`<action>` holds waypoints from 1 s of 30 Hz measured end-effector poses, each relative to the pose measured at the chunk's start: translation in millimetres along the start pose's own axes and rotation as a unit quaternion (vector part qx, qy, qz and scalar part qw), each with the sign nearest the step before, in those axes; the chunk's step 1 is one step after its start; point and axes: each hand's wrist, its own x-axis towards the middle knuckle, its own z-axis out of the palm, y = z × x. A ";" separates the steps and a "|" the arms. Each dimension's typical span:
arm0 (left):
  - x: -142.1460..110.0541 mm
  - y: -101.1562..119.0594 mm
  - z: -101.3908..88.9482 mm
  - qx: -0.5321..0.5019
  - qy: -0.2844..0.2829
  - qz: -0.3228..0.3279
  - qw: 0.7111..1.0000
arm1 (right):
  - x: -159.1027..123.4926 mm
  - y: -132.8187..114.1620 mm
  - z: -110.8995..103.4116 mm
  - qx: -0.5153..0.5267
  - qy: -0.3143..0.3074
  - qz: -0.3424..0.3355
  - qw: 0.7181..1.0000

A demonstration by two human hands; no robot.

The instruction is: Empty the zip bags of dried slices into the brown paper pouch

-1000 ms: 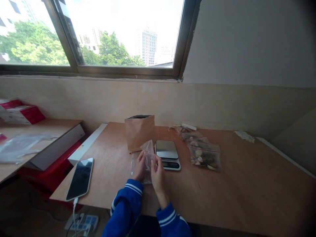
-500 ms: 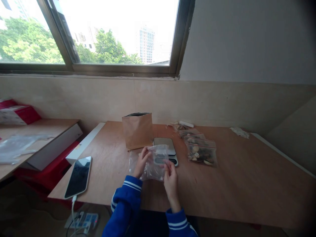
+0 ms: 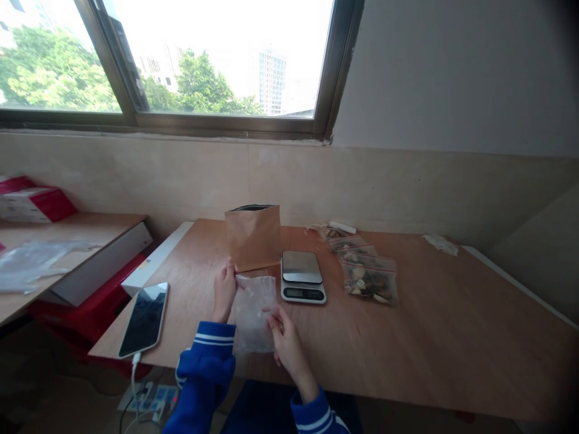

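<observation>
A clear bag [image 3: 254,325] is the thing being worked on. It is spread flat in front of the person and looks empty; whether it rests on the surface [image 3: 398,361] or is lifted slightly off it, I cannot tell, nor whether a second sheet of plastic lies beneath.

The left hand [image 3: 225,290] is narrow, thumb and fingers pinched at the bag's upper left corner, close to the foot of the brown bag [image 3: 253,238]. The right hand [image 3: 286,339] is half curled, its fingertips at the bag's right edge; whether they grip the film or only brush it is unclear.

The brown bag stands upright behind the clear one, its mouth parted. The scale [image 3: 302,267] sits just to the right, with nothing on its plate. Further right, several filled bags [image 3: 368,280] lie overlapping in a row that runs back toward the wall. A phone [image 3: 145,319] with a cable plugged in lies well apart on the left.

The step in hand appears to be handling and straightening the clear bag. The next move seems to call for a firm hold at one corner and a light touch with the other hand, since thin film creases and clings easily.
</observation>
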 end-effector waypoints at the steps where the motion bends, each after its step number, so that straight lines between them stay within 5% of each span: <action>1: -1.1 -0.3 -4.9 -0.006 -0.013 -0.014 1.000 | -0.2 0.2 4.1 0.005 0.010 0.001 1.000; 8: -50.5 -26.9 -16.4 0.026 -0.095 -0.161 0.982 | 9.2 11.8 6.3 0.052 0.109 0.004 0.993; 11: -62.1 -36.5 -14.1 0.016 -0.133 -0.141 0.981 | 9.4 16.5 -6.6 0.055 0.120 0.001 0.991; 15: -50.1 -40.1 -16.6 0.016 -0.069 -0.112 0.991 | 4.7 13.4 -33.1 0.042 0.138 -0.007 0.990; 20: -34.3 -52.3 -18.2 0.046 -0.075 -0.063 0.994 | -0.2 8.8 -74.5 -0.007 0.179 -0.020 0.984; 26: -29.0 -65.8 -11.3 0.075 -0.046 -0.046 0.995 | -3.5 27.7 -126.9 -0.135 0.358 -0.115 0.917; 30: -25.2 -62.6 -9.9 0.086 -0.063 -0.018 0.994 | -4.1 45.6 -154.1 -0.232 0.399 -0.151 0.874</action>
